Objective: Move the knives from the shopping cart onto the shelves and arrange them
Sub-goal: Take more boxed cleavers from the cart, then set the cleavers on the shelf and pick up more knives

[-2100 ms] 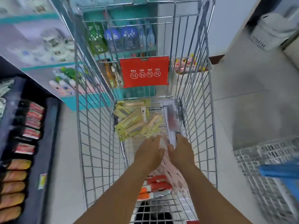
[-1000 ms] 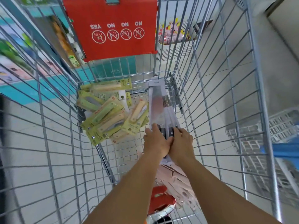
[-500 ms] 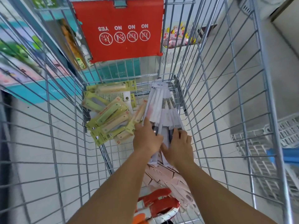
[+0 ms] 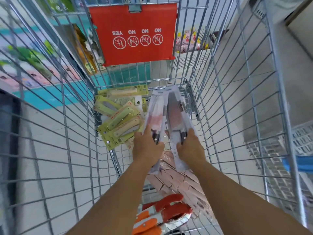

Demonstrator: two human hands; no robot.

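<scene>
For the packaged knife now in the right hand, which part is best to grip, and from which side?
Judging by its pose, grip the handle end of the packaged knife, coming from the near side of the shopping cart, as the right hand does. The dark handle points toward the person, the blade end points away toward the far wall, and the flat card suits a pinch.

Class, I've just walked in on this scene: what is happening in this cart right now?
A person is reaching into a wire shopping cart. The left hand grips one packaged kitchen knife by its handle end; the right hand grips another packaged knife. Yellow-green carded knives lie on the cart floor to the left, and pink packages and red-handled tools lie nearer the person.
</scene>
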